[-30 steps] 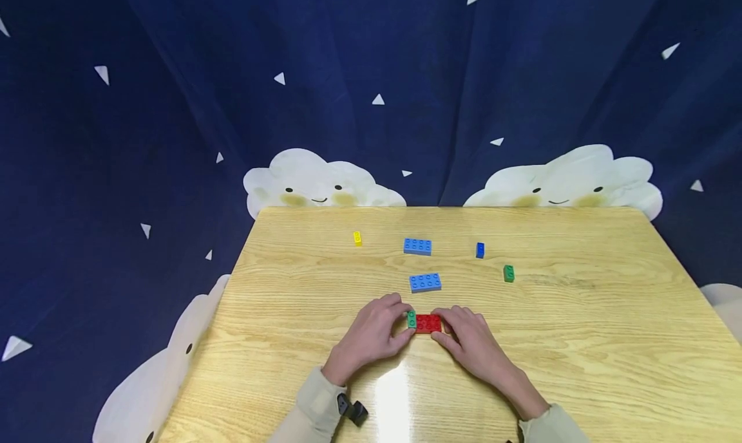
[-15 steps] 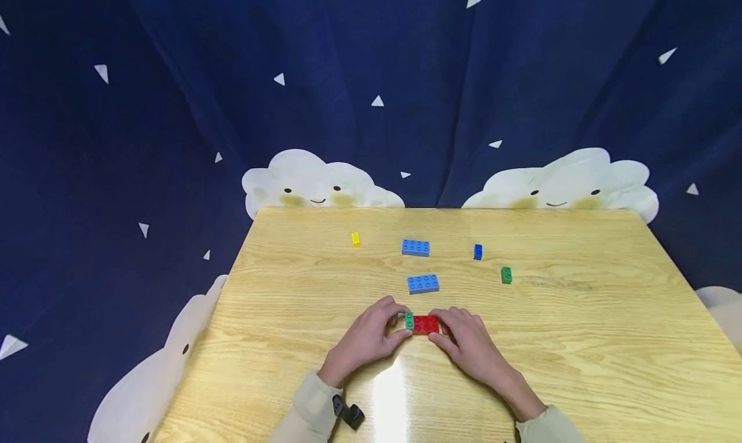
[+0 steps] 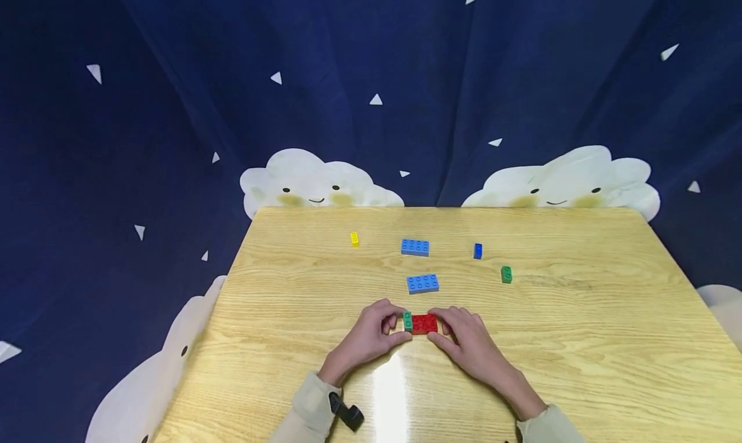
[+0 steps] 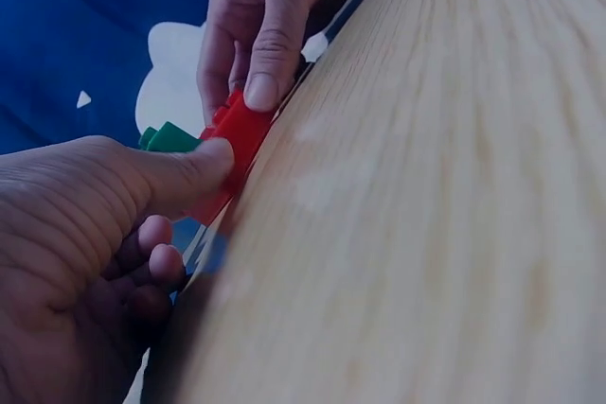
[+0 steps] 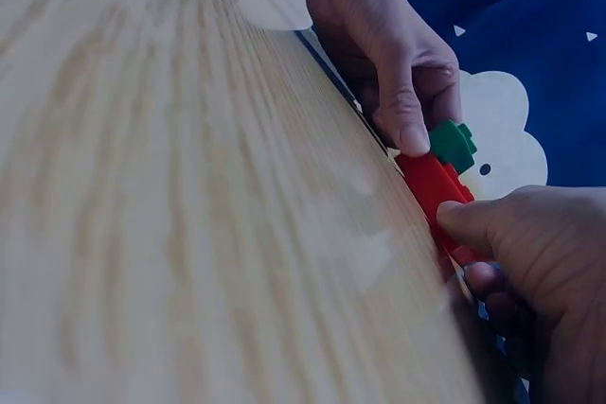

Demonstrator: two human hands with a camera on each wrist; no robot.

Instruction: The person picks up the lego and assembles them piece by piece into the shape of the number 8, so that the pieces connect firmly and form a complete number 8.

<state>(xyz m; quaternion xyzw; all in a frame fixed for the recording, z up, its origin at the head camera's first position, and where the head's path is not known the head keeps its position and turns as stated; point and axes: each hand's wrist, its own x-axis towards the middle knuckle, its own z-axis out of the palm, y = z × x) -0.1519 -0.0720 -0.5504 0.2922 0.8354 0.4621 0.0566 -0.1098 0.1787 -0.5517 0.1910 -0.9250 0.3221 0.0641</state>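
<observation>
A red brick (image 3: 425, 324) with two rows of studs lies on the table in front of the person. On top of its left end sits a small green brick (image 3: 408, 321), seen side-on in the right wrist view. My left hand (image 3: 371, 332) pinches the red brick at that end, its thumb (image 4: 210, 160) on the near side just below the green brick. From the other side my right hand (image 3: 471, 341) pinches the red brick's right end, with its thumb (image 5: 464, 221) on the near face. The fingers on the far side are partly hidden in the wrist views.
Beyond the hands lie two light blue bricks, a nearer one (image 3: 422, 284) and a farther one (image 3: 415, 248). Farther out are a small yellow brick (image 3: 355, 239), a small dark blue brick (image 3: 478, 251) and another green brick (image 3: 507, 275). A dark blue curtain (image 3: 324, 95) hangs behind the table (image 3: 580, 353).
Both hands keep their places at the two ends of the red brick. The whole head view has shifted very slightly.
</observation>
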